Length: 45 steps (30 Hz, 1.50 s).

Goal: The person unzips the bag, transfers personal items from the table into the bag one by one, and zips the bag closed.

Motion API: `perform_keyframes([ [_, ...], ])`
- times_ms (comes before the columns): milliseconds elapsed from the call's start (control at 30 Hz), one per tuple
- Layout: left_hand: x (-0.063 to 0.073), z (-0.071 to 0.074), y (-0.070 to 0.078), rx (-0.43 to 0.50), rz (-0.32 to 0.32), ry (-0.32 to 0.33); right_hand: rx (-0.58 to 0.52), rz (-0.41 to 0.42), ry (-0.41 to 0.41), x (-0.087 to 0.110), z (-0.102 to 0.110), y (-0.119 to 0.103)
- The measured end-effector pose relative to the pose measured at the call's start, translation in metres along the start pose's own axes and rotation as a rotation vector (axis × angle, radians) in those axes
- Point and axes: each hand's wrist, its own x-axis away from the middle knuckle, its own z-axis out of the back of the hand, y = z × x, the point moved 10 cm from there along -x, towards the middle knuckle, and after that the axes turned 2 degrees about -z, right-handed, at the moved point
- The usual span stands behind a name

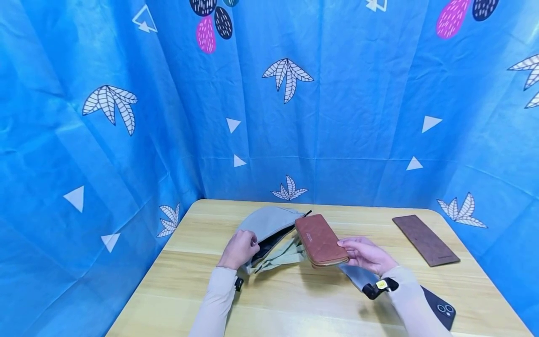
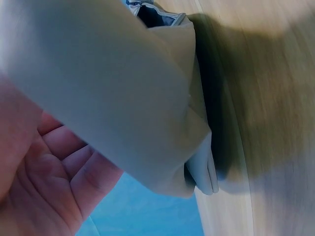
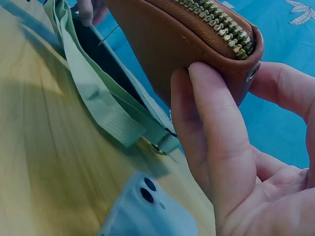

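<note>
A grey waist bag [image 1: 267,221] lies toward the back of the table, its zip mouth open onto a dark lining. My left hand [image 1: 240,249] grips the bag's left edge beside that opening. In the left wrist view the bag's smooth side [image 2: 113,98] covers part of the fingers. A brown zip-around wallet [image 1: 321,239] is raised over the table by my right hand [image 1: 365,252], thumb on one face and fingers on the other. Its brass zip [image 3: 216,24] is closed. The wallet overlaps the bag's right end in the head view. A pale green strap [image 3: 93,83] trails along the bag's front.
Under my right wrist lies a pale blue phone [image 3: 147,211], its two lenses upward. A dark phone [image 1: 440,309] sits beside the right forearm, partly covered by the sleeve. Far right is a flat dark brown wallet [image 1: 426,240]. Blue patterned curtain [image 1: 320,140] surrounds the wooden table [image 1: 202,234].
</note>
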Motion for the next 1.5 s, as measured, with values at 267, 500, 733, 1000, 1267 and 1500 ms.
perform_keyframes([
  [267,0.0,-0.001,0.0,-0.001,-0.005,-0.003,-0.001,-0.022,0.038,-0.006,-0.004,0.008],
  [500,0.0,-0.001,0.0,-0.01,-0.005,0.007,0.011,-0.031,0.041,-0.011,-0.013,0.014],
  [733,0.0,0.0,0.002,-0.003,-0.015,0.023,-0.003,-0.037,0.005,-0.016,-0.026,0.021],
  [1000,-0.001,0.0,0.004,0.003,-0.012,0.024,-0.011,-0.041,-0.008,-0.023,-0.034,0.026],
  [1267,0.0,0.0,0.005,0.023,-0.005,0.016,-0.005,-0.043,0.007,-0.027,-0.038,0.03],
  [1500,-0.001,0.0,0.006,0.009,-0.023,0.023,0.019,-0.047,0.044,-0.033,-0.04,0.035],
])
